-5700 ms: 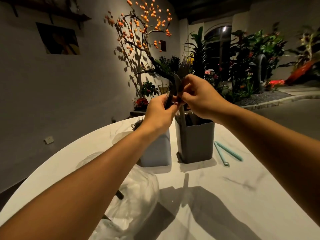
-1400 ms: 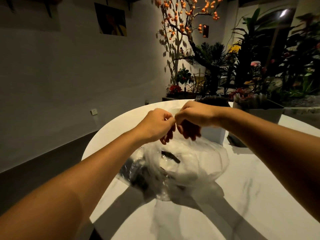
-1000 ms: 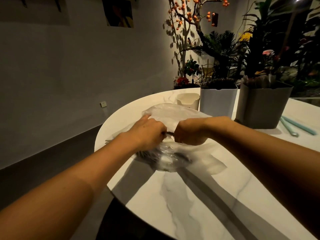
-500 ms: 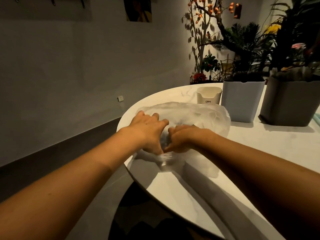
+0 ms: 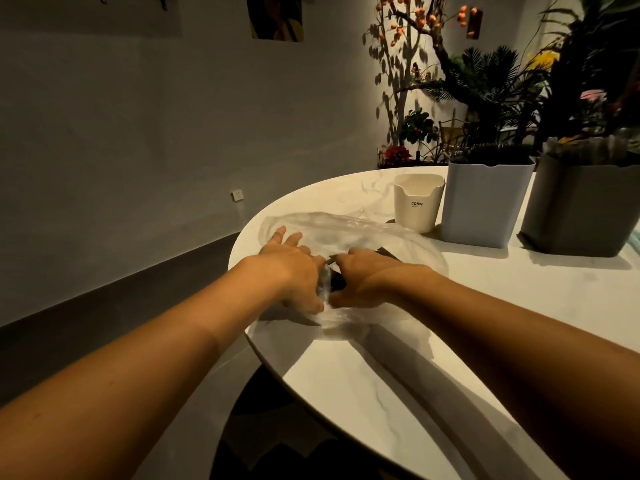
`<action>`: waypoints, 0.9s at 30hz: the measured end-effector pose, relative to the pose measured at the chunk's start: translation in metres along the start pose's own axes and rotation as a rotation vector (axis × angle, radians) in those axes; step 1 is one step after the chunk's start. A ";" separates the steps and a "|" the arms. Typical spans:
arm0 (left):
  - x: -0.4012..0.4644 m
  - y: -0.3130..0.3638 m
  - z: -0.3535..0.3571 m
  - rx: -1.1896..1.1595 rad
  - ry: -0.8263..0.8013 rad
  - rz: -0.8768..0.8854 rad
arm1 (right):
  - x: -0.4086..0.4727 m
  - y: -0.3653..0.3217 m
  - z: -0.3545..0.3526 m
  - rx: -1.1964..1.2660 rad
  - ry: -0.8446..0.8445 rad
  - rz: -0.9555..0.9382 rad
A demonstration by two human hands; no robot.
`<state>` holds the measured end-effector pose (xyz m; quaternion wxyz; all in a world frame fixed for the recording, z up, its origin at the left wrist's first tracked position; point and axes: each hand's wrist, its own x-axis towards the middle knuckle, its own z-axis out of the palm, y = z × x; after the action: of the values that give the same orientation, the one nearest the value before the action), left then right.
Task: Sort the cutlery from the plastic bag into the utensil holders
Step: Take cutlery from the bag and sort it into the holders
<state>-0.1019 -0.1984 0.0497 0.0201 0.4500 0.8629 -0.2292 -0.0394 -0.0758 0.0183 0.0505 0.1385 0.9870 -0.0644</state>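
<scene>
Head view, looking down along two bare forearms that reach out over the near edge of a round white marble table (image 5: pixel 363 382). The left hand (image 5: pixel 294 268) lies on the clear plastic bag (image 5: pixel 346 230), its fingers (image 5: pixel 282 235) stretched out straight and spread, pressing the film flat against the tabletop. Just beside it, the right hand (image 5: pixel 363 275) has its fingers curled down into the bag; they seem to close around dark cutlery (image 5: pixel 334 277), though the crumpled plastic and the hand itself hide exactly how the grip sits. A dark piece shows in the gap between the two hands, and another dark tip (image 5: pixel 386 251) pokes out just past the right knuckles, inside the bag. The bag lies spread on the left part of the table, close to its edge.

Farther back, past the bag, stands a small cream cup (image 5: pixel 417 202) with dark lettering on its front. To its right is a white utensil holder (image 5: pixel 485 202) with dark items standing up from its top, and right of that a grey utensil holder (image 5: pixel 581 206) with pale items rising from it; the dim light blurs what they are. Behind the table are a grey wall (image 5: pixel 138 133) with a picture on it, a branch bearing orange fruit (image 5: pixel 415 19) and leafy plants (image 5: pixel 502 81).
</scene>
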 end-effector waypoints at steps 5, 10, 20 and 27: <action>-0.001 0.006 -0.008 0.117 0.006 -0.048 | 0.005 -0.010 0.015 -0.114 0.130 0.015; -0.006 0.013 -0.010 0.046 0.115 0.014 | 0.008 -0.017 0.010 -0.101 0.065 -0.038; 0.018 0.037 -0.028 -0.164 0.237 0.171 | -0.053 0.022 -0.028 -0.233 -0.057 -0.165; 0.052 0.060 -0.036 -0.148 0.120 0.284 | -0.064 0.097 -0.013 -0.094 0.023 -0.052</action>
<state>-0.0793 -0.1139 0.0465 0.0337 0.5777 0.8047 -0.1325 0.0478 0.0012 0.0273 0.0440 0.1109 0.9927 -0.0177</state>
